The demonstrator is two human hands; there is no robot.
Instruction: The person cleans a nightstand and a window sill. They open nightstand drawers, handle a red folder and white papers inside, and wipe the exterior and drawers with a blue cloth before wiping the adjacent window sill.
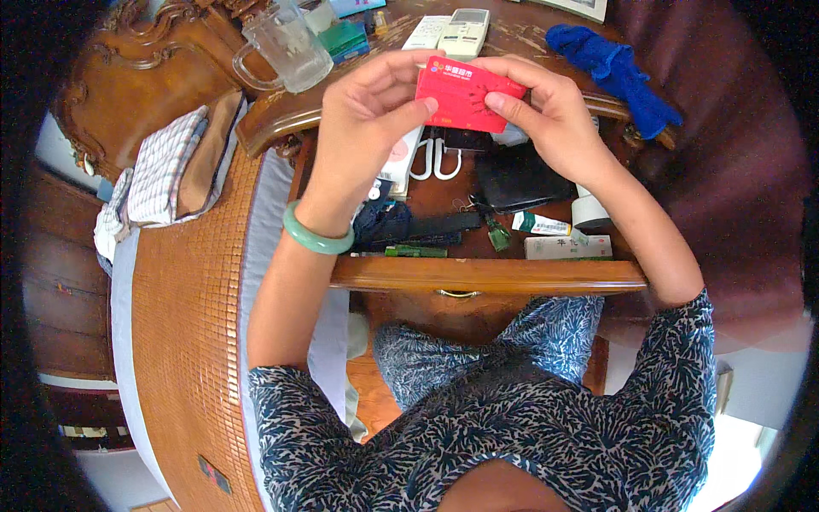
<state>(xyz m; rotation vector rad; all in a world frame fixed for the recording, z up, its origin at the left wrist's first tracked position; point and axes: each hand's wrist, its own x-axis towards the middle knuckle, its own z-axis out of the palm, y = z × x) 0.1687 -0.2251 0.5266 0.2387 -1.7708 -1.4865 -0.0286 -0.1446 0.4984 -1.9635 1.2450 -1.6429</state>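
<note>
Between my two hands I hold red plastic cards (457,102) that bear writing; they seem to be a small stack, slightly fanned. My left hand (374,102), with a green bangle (318,229) on its wrist, pinches the left edge, thumb in front. At the right edge my right hand (553,115) grips them the same way. The cards are above an open wooden drawer (486,275). Inside it lie white-handled scissors (438,160), a black pouch (521,176), a tube (542,224), a flat box (568,247) and a white roll (590,211).
On the desktop stand a glass mug (288,51), two remote controls (464,32) and a green box (343,40). A blue cloth (608,70) hangs over the desk's right edge. To the left, a bed with a tile mat (185,320) holds folded checked fabric (167,166).
</note>
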